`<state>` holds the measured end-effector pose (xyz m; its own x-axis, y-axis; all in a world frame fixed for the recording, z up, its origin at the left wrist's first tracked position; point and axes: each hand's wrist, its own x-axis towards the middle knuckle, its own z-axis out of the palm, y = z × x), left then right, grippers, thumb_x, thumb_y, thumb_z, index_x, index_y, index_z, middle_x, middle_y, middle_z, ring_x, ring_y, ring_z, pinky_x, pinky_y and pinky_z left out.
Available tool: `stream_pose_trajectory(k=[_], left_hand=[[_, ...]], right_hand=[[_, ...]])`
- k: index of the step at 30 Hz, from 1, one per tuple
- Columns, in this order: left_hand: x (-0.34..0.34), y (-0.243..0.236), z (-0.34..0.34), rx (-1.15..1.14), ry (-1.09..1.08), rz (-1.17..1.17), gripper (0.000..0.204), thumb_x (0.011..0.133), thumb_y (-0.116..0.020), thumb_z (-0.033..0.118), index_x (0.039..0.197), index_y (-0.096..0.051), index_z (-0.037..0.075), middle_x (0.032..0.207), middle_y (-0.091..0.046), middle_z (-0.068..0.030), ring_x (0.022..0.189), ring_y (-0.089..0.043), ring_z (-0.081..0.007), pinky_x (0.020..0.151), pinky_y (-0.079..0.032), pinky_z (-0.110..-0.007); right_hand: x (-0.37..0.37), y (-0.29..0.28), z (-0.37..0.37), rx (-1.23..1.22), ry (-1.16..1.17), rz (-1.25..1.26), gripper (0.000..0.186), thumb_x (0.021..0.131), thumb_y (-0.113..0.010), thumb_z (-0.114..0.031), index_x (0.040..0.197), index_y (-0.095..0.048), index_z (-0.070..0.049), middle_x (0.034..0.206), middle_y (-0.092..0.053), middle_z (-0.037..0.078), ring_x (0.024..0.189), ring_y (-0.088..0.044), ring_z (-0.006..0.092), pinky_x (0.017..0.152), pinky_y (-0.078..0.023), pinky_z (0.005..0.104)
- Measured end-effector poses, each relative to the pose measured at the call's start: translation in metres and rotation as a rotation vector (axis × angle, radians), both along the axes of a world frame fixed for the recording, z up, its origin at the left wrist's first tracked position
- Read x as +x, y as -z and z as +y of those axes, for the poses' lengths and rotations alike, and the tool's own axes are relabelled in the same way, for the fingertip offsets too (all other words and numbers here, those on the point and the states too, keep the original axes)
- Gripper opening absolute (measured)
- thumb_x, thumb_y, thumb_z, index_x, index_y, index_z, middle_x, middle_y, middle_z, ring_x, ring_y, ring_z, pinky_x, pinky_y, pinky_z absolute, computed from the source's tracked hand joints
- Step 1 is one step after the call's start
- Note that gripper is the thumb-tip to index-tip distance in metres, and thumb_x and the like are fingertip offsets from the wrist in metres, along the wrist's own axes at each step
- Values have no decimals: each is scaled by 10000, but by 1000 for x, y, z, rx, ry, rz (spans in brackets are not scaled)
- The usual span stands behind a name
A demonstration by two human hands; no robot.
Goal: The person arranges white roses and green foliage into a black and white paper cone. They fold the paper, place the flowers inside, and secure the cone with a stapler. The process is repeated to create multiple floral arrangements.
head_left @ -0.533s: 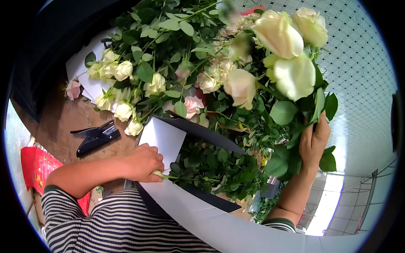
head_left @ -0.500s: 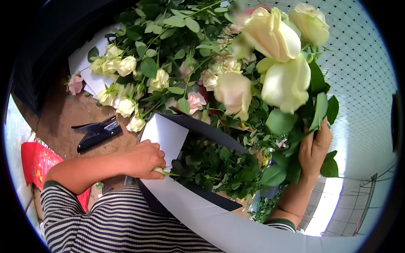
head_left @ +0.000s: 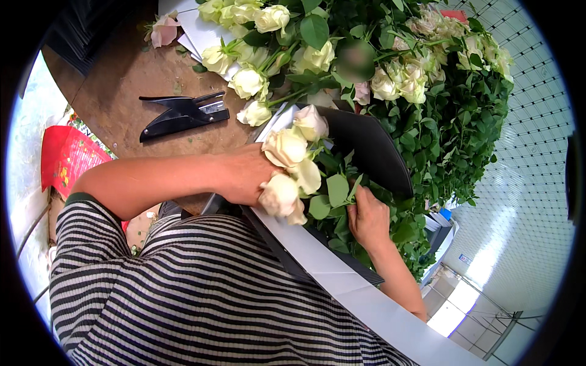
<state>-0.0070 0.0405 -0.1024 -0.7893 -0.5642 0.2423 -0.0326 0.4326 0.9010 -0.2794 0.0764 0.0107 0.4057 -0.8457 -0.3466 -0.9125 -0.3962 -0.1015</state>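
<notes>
My right hand is closed round the leafy stems of a small bunch of cream roses. Their heads point left and lie over the fingers of my left hand, so I cannot see what those fingers do. The bunch rests between the raised sides of a bent sheet, black on one face and white on the other. Its long white edge runs close to my striped shirt. Green leaves fill the space under my right hand.
A black stapler lies on the brown table. More cream roses and a pink rose lie beyond it, by white sheets. A large leafy heap stands at the right. Red packaging is at the far left.
My right hand has brought the rose bunch down and left, from high on the right into the bent sheet. The heads now cover my left fingers, which were on a stem. The view has shifted.
</notes>
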Motion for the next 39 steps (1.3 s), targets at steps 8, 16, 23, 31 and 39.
stream_pose_trajectory(k=[8,16,23,31,39], left_hand=[[14,-17,2,138,-26,-369,426,860,-523,400,803,-673,5,768,-652,-183,739,-630,-361,682,-490,-474],[19,-30,-2,344,22,-515,426,904,-493,439,879,-704,69,809,-672,-154,768,-642,-351,702,-494,-462],[29,-36,-11,475,134,-490,392,906,-513,439,977,-696,100,818,-673,-145,797,-642,-340,721,-499,-429],[32,-36,-11,455,211,-435,392,913,-556,385,1190,-625,115,790,-647,-164,744,-620,-329,671,-470,-414],[39,-33,-14,324,311,-383,368,941,-518,286,1286,-559,163,822,-654,-169,771,-621,-334,694,-479,-416]], right_hand=[[-22,38,15,-39,149,152,382,786,-647,-115,1135,-508,-47,917,-592,145,778,-609,365,633,-497,462],[26,-48,-18,86,28,-407,245,753,-743,-139,952,-662,-22,946,-657,121,731,-650,297,606,-533,311],[54,34,-12,108,-138,-390,137,776,-700,-144,900,-658,-104,751,-654,35,616,-636,245,527,-504,344],[58,62,-5,-232,-126,-324,85,746,-685,-143,803,-626,-120,560,-544,7,467,-553,194,446,-429,319],[68,76,4,-143,-10,-405,75,763,-664,-137,783,-600,-104,586,-574,35,489,-583,222,446,-448,339]])
